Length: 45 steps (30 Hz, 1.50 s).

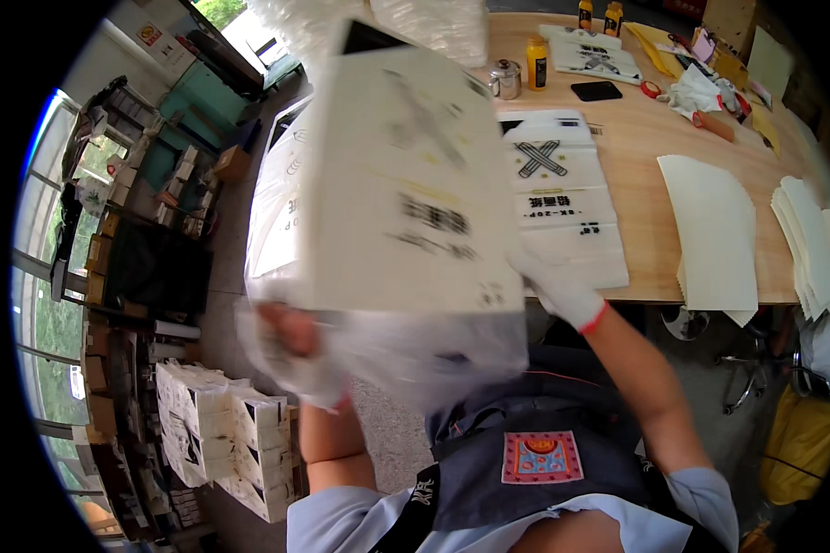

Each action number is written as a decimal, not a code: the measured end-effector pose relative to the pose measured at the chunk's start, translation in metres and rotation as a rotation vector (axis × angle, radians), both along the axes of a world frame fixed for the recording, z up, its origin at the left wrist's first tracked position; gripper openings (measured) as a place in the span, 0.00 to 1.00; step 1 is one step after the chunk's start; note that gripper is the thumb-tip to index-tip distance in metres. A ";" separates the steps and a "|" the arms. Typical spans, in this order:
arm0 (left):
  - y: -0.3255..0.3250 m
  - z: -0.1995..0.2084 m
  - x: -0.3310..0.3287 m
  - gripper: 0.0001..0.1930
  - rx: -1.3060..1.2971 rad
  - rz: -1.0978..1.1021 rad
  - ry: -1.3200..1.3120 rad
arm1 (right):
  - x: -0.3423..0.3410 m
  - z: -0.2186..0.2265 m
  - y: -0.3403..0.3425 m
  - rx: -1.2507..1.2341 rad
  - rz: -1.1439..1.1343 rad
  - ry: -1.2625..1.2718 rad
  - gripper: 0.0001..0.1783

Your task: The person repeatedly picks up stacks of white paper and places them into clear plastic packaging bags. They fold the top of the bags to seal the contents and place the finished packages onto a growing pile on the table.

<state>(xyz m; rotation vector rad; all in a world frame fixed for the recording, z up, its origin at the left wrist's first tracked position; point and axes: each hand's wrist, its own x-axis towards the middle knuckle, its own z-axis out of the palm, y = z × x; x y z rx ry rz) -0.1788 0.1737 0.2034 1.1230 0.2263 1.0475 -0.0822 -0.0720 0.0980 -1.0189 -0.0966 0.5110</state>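
Observation:
A large clear plastic bag of white paper [397,194], printed in black with a dark corner, is raised in front of me and blurred by motion. My left hand [295,336], in a white glove with bare fingertips, grips its lower left corner, where the loose film hangs. At the lower right edge is my right hand [567,293], in a white glove with a red cuff. Its fingers run up to and partly behind the bag, so their grip is hidden. Beyond it, printed plastic bags [567,221] lie flat on the table.
The wooden table [636,129] bears fanned white sheets [710,230], another sheet stack [798,240], a dark phone [597,91], an orange bottle [537,64] and a metal pot [504,79]. Wrapped packs [272,203] stand at the left. More packs [217,438] are stacked near the floor.

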 end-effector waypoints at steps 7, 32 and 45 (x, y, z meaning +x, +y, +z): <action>0.166 0.009 0.026 0.10 0.536 0.236 0.434 | 0.094 0.093 0.103 -0.806 0.187 -0.677 0.29; -0.171 -0.221 0.168 0.07 1.568 -0.758 0.731 | -0.107 -0.075 -0.066 -1.163 0.274 -0.261 0.21; -0.162 -0.208 0.203 0.04 1.150 -0.993 0.422 | 0.024 -0.073 -0.080 -0.322 -0.305 0.106 0.31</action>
